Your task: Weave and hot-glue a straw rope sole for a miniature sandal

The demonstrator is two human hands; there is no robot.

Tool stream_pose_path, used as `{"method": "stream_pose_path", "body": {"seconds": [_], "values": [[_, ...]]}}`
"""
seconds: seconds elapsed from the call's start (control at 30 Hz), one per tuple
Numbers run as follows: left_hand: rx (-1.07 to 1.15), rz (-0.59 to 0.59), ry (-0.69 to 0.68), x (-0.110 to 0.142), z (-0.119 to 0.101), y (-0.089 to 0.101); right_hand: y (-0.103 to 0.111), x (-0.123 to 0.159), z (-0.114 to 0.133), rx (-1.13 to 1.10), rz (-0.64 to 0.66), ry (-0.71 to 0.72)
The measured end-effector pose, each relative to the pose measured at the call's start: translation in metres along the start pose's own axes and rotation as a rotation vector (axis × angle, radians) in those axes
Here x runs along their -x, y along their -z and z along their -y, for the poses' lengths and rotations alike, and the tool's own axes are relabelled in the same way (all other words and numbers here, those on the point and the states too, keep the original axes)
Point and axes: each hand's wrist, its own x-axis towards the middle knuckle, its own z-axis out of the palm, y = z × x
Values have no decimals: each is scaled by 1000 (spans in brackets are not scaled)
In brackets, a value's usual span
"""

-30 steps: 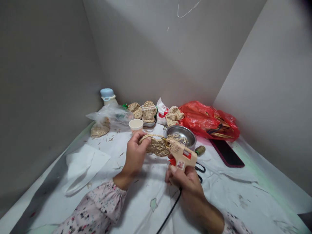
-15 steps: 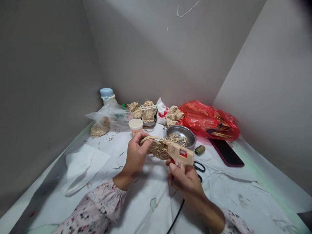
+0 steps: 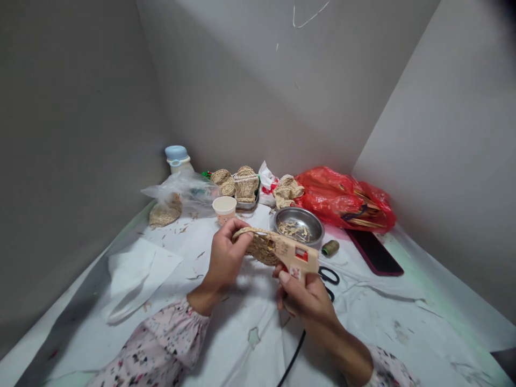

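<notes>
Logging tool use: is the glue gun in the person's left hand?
No, the right hand grips the glue gun; the left hand holds the woven straw piece.

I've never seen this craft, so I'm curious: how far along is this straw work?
Done: the woven straw slippers at the back look finished. In hand: the left hand holds a woven straw piece against a glue gun in the right hand. Left: probably the loose straw in the metal bowl.

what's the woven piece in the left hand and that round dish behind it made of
The woven piece looks like natural straw or seagrass cord: matte tan, with twisted strands showing. The shallow dish seems to be stainless steel, judging by its shiny grey, reflective surface.
</notes>
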Motion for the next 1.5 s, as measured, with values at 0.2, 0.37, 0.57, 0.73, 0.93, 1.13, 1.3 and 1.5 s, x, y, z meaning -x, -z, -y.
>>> {"method": "stream_pose_path", "body": {"seconds": [0.2, 0.37, 0.57, 0.73, 0.93, 1.13, 1.3, 1.5], "values": [[8, -2, 6, 0, 1, 0, 1, 0, 1, 21, 33, 6], [12, -6, 2, 0, -1, 0, 2, -1, 1, 31, 36, 17], [3, -1, 2, 0, -1, 0, 2, -1, 2, 41, 43, 20], [0, -6, -4, 0, -1, 0, 1, 1, 2, 43, 30, 13], [-2, -7, -7, -1, 1, 1, 0, 1, 4, 23, 44, 8], [-5, -9, -10, 0, 0, 1, 0, 1, 7, 29, 36, 6], [12, -17, -5, 0, 0, 1, 0, 1, 7, 75, 28, 12], [5, -44, -27, -2, -2, 2, -1, 1, 6, 71, 14, 15]]}}
